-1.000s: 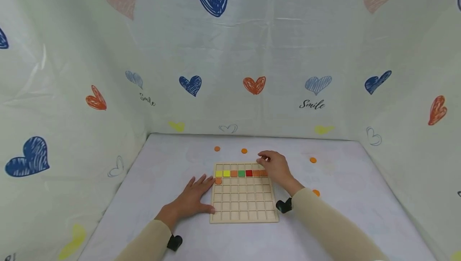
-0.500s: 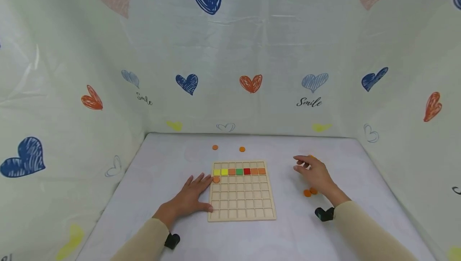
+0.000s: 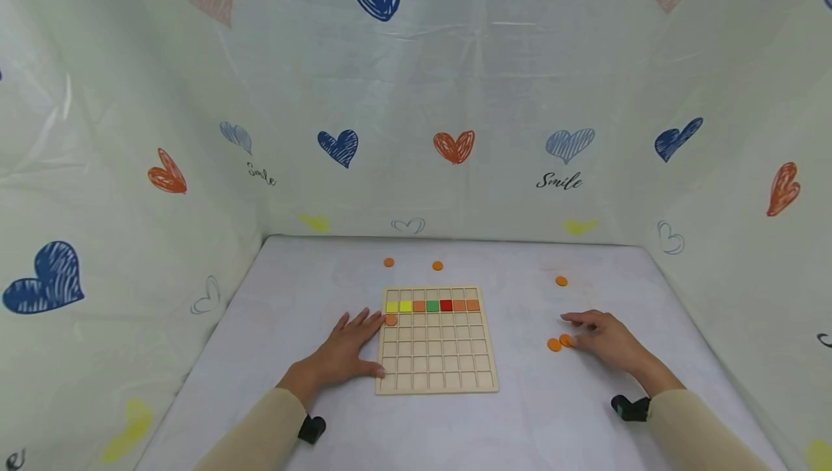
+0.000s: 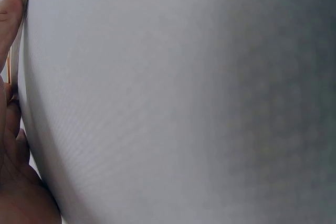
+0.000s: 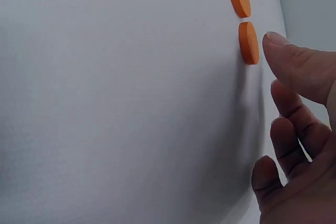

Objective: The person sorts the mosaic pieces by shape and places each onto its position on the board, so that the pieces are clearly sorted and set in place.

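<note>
- Nearest, I have the grid board (image 3: 432, 347) flat on the white table (image 3: 520, 420), its near rows pale wood.
- In its third row from the far edge, I see an orange disc (image 3: 391, 320) in the leftmost compartment.
- One row farther, coloured squares (image 3: 432, 306) run left to right: yellow, yellow, orange, green, red, orange, orange.
- Against the board's left rim is the left hand (image 3: 344, 352), fingers spread and released, fingertips and thumb touching the edge.
- Well right of the board, the right hand (image 3: 611, 341) hangs low, index finger stretched boardward, the others loosely bent, its grip released.
- Between board and thumb lie a left disc (image 3: 555, 344) and a right disc (image 3: 565, 339); I can't tell whether the thumb touches the latter.
- Right of the board, about level with its far edge: a lone disc (image 3: 562, 281).
- Beyond the board: two farther discs (image 3: 388, 262), then a heart-printed backdrop (image 3: 500, 110).
</note>
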Demonstrator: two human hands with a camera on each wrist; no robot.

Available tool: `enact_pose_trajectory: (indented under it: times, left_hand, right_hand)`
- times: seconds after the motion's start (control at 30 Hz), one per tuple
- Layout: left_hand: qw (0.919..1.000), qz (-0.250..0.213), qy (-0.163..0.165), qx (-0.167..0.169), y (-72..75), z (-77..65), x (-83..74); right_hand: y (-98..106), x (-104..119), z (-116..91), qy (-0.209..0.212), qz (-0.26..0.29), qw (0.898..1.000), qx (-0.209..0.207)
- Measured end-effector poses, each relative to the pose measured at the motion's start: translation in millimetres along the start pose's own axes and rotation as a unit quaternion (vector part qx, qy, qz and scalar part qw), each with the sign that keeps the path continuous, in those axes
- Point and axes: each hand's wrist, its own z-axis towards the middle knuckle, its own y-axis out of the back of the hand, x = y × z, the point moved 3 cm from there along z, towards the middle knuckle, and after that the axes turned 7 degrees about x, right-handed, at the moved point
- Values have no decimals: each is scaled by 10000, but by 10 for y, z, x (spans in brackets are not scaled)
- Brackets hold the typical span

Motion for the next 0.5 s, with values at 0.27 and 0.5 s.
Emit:
enact_pose_trajectory:
  times: [0.27,0.5]
  left_hand:
    - [9999,-99,-9,-38,-18,24,22]
    - [10000,-14,23,-44,-21,22,24]
  right_hand:
    - [-71,-84,-21,35,-80,9999,-125]
    - [-96,-85,-28,9,-6,10000,-85]
